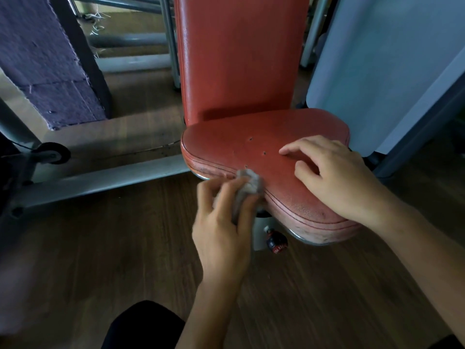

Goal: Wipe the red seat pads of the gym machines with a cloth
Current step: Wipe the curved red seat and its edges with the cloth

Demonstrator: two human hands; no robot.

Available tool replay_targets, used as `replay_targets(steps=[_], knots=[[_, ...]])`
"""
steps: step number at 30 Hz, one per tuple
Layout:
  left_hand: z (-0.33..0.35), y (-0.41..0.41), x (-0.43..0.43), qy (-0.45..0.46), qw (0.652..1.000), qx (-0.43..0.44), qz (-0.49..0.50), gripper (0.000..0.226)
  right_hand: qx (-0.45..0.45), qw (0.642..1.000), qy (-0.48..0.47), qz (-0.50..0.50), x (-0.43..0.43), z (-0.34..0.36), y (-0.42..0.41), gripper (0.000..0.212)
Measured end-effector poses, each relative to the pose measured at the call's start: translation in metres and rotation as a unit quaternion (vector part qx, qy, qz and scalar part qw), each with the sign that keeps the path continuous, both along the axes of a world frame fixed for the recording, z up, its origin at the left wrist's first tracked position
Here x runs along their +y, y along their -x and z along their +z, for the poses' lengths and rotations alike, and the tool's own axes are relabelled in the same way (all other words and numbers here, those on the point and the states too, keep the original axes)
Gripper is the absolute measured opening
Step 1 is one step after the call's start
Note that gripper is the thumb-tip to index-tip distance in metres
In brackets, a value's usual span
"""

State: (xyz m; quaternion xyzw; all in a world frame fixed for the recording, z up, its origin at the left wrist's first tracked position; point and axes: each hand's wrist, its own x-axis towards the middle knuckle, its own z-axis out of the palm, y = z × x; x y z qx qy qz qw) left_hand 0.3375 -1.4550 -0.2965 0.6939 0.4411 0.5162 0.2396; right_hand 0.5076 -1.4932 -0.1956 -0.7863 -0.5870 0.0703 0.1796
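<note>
At the front edge of the seat pad [226, 144], the left hand [221, 222] grips a bunched cloth [247, 185]; the right hand [337, 177] rests loose-fingered on top. The wad could snag those small holes [264, 153].

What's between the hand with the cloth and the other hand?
Just bare red seat pad, seen in the head view, between the left hand gripping the cloth and the right hand resting on it.
</note>
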Motion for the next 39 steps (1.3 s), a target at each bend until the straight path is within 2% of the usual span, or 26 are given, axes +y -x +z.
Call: replay_targets(steps=[3,7,14,19,26,32,36,39], knots=[[-0.003,0.005,0.016,0.023,0.998,-0.038,0.046,0.021,0.001,1.000,-0.001,-0.009,0.002,-0.001,-0.001,0.033],[-0.005,0.000,-0.002,0.006,0.999,-0.051,-0.013,0.022,0.005,1.000,-0.007,-0.020,0.004,-0.001,-0.001,0.027],[0.001,-0.001,0.007,0.025,0.997,-0.067,0.017,0.020,0.014,1.000,-0.013,-0.025,0.004,0.001,0.002,0.037],[0.000,-0.001,-0.003,-0.005,0.998,-0.058,-0.037,0.020,0.006,0.999,-0.019,-0.027,0.004,-0.001,0.001,0.032],[-0.003,0.000,0.000,0.016,0.997,-0.059,-0.047,0.025,0.017,0.999,-0.023,-0.039,0.007,-0.003,-0.003,0.031],[-0.006,0.001,0.018,0.004,0.999,-0.039,0.022,0.017,0.006,0.999,-0.026,-0.038,0.008,-0.004,0.000,0.033],[-0.003,-0.002,0.003,0.028,0.996,-0.085,-0.018,0.016,0.006,0.999,-0.030,-0.042,0.007,-0.003,0.001,0.035],[-0.004,0.001,0.009,0.027,0.997,-0.074,-0.026,0.016,0.006,0.999,-0.037,-0.040,0.007,-0.004,0.001,0.036]])
